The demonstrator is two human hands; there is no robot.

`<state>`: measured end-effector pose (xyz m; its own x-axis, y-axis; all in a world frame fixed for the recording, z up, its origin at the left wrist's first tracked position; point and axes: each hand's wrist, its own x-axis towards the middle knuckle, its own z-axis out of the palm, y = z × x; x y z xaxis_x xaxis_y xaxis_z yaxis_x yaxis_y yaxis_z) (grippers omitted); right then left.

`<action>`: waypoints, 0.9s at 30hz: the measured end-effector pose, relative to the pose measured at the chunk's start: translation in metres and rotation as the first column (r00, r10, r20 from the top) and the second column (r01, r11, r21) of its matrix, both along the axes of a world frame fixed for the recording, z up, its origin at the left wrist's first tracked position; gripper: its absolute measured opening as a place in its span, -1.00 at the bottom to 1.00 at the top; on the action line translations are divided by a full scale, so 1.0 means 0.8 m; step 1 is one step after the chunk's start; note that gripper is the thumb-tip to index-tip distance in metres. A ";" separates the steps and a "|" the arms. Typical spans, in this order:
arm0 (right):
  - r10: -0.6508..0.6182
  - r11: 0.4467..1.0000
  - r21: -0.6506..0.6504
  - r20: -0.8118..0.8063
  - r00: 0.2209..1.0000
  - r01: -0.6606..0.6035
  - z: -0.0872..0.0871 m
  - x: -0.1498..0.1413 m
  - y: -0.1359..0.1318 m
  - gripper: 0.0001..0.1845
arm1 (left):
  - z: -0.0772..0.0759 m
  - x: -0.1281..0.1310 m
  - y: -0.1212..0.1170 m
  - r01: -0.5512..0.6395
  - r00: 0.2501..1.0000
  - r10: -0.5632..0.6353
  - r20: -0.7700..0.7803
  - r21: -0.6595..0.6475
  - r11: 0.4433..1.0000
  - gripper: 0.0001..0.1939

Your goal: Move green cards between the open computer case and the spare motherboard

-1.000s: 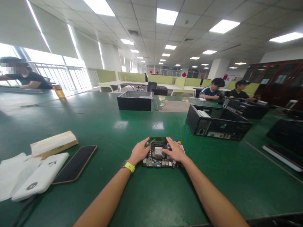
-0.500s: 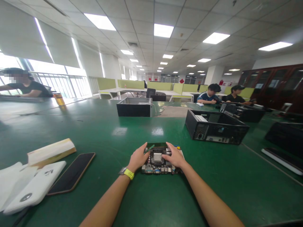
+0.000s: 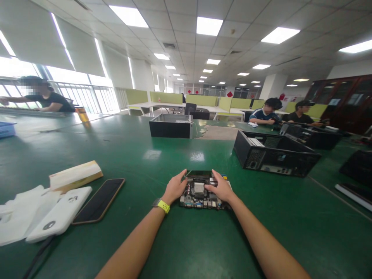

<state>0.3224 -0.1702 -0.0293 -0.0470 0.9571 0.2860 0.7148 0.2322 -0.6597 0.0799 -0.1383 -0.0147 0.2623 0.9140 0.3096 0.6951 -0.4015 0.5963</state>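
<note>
Left part of surface [image 3: 130,151]: white paper [image 3: 21,213], white device [image 3: 59,215] with dark cable, tissue packet [image 3: 76,176], dark phone [image 3: 100,200]. Left hand [image 3: 186,175]: fingers curved at left end of dark flat panel [image 3: 200,173]; pinch or not, cannot tell. Grey-and-black case [image 3: 170,130] lies beyond, toward the surface's far edge. Motherboard [image 3: 199,197] lies flat on the surface between the hands, silver square near its middle. Right hand [image 3: 209,179]: thumb and forefinger spread, forefinger at panel's right end. Black open case [image 3: 279,155] stands farther right.
</note>
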 end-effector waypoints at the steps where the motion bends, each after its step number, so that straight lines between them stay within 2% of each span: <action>1: 0.002 1.000 -0.004 0.019 1.000 -0.002 0.000 0.000 0.000 -0.04 | -0.001 0.000 0.000 -0.001 1.000 0.001 -0.004 -0.003 1.000 -0.49; 8: -0.003 1.000 -0.015 0.046 0.999 0.004 0.002 0.001 0.002 -0.06 | 0.001 0.000 -0.002 0.016 0.999 -0.015 -0.046 0.009 1.000 -0.50; 10: -0.008 1.000 -0.013 0.039 0.999 0.008 0.001 0.001 0.002 -0.07 | 0.009 0.000 -0.006 -0.003 0.998 0.005 -0.059 0.032 0.999 -0.52; 13: -0.024 1.000 -0.009 0.015 1.000 0.024 -0.002 0.001 0.003 -0.09 | 0.030 0.004 -0.023 -0.040 0.994 0.053 -0.093 0.137 0.990 -0.56; 14: -0.034 0.999 0.000 0.002 0.999 0.034 -0.004 0.001 0.004 -0.10 | 0.039 0.008 -0.032 0.000 0.992 0.021 -0.123 0.169 0.986 -0.59; 16: -0.060 0.998 0.032 -0.039 0.997 0.062 -0.008 0.000 0.006 -0.16 | 0.053 0.024 -0.055 0.179 0.964 -0.133 -0.230 0.195 0.964 -0.64; 18: -0.089 0.992 0.075 -0.114 0.989 0.098 -0.011 0.000 0.009 -0.26 | 0.061 0.045 -0.079 0.364 0.889 -0.283 -0.359 0.180 0.914 -0.63; 19: -0.103 0.988 0.094 -0.165 0.981 0.119 -0.012 0.001 0.011 -0.31 | 0.063 0.057 -0.090 0.417 0.853 -0.320 -0.412 0.170 0.893 -0.62; 23: -0.165 0.964 0.128 -0.406 0.899 0.234 -0.012 0.006 0.016 -0.47 | 0.063 0.093 -0.114 0.417 0.814 -0.300 -0.497 0.139 0.898 -0.64; 27: -0.204 0.935 0.120 -0.585 0.785 0.333 -0.008 0.018 0.020 -0.51 | 0.052 0.108 -0.116 0.395 0.804 -0.296 -0.516 0.092 0.914 -0.55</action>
<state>0.3370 -0.1544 -0.0361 0.4316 0.8218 0.3720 0.2937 0.2619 -0.9193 0.1666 -0.2315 0.0273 0.7097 0.6718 0.2120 0.6652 -0.7382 0.1123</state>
